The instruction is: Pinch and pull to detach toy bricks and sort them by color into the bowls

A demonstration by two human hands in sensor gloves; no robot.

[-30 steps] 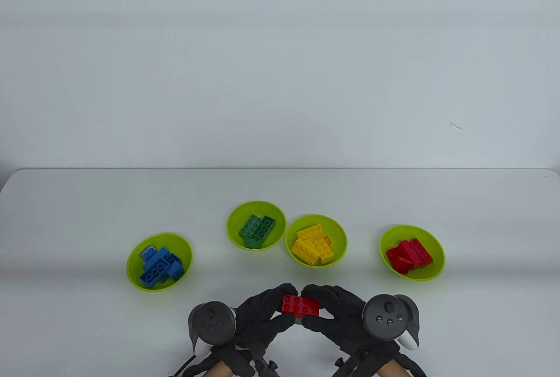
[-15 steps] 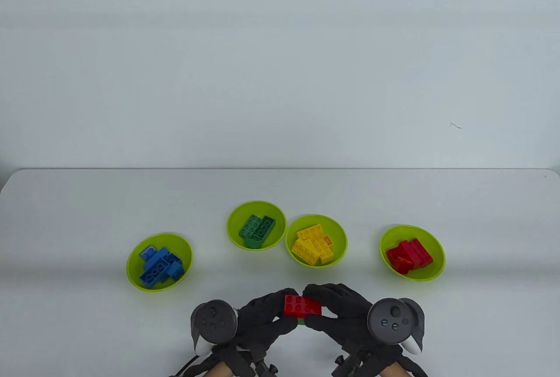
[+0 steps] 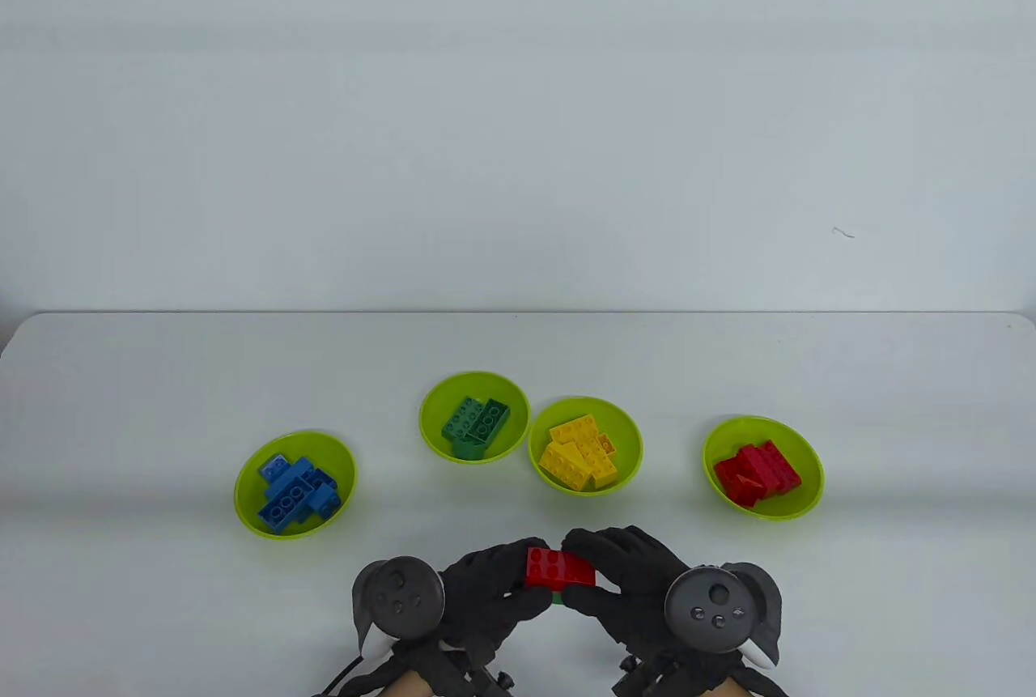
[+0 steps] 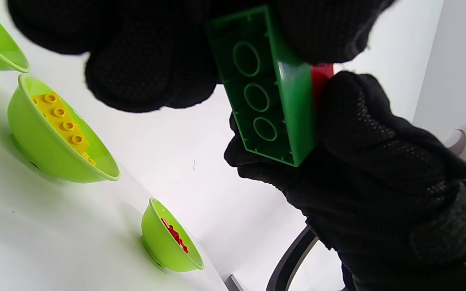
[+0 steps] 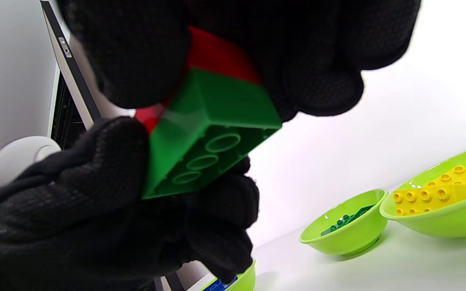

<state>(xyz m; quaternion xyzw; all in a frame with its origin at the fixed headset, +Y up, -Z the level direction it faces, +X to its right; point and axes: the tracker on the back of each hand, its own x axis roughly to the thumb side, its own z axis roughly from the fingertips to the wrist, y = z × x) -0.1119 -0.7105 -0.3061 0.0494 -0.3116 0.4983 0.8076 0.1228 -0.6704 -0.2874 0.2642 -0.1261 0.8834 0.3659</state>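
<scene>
A red brick (image 3: pixel 560 567) sits pressed onto a green brick (image 3: pixel 557 597), and both hands hold this pair just above the table's front edge. My left hand (image 3: pixel 518 577) grips its left end and my right hand (image 3: pixel 589 567) grips its right end. The left wrist view shows the green brick's hollow underside (image 4: pixel 263 93) with a red sliver (image 4: pixel 322 74) behind it, and black gloved fingers (image 4: pixel 148 60) curled round the top. In the right wrist view the red brick (image 5: pixel 221 56) lies under my right fingers (image 5: pixel 318 48), with the green brick (image 5: pixel 204 133) below it. The two bricks are still joined.
Four lime bowls stand in an arc beyond the hands: blue bricks in the left one (image 3: pixel 243 486), green bricks behind (image 3: pixel 429 414), yellow bricks in the middle (image 3: pixel 631 438), red bricks at the right (image 3: pixel 813 478). The table's far edge lies behind the bowls.
The brick pair and both hands have drifted slightly right, and the red brick has tilted a little. Both grips are unchanged and the bricks remain joined.
</scene>
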